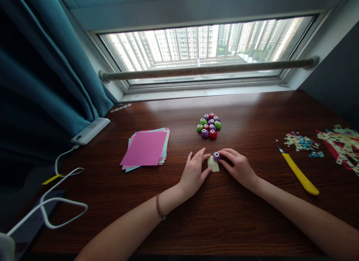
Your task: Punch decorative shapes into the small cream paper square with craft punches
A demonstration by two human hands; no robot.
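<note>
Between thumb and fingers, my right hand (238, 166) grips a small purple paper punch (216, 156) at the upper edge of a small pale yellow piece of paper (213, 166). How far the paper reaches into the punch is hidden. On the paper's left side, my left hand (193, 173) holds it with thumb and index finger, the other fingers loosely spread. Beyond both hands stands a cluster of several paper punches (209, 126) in purple, red and green, each with a small mark on top.
Left of my hands lies a stack of coloured paper (146, 148), pink on top. A yellow craft knife (301, 175), punched-out bits (301, 142) and paper scraps (340, 145) lie right. A white device (91, 130) with a cable (67, 199) is at far left.
</note>
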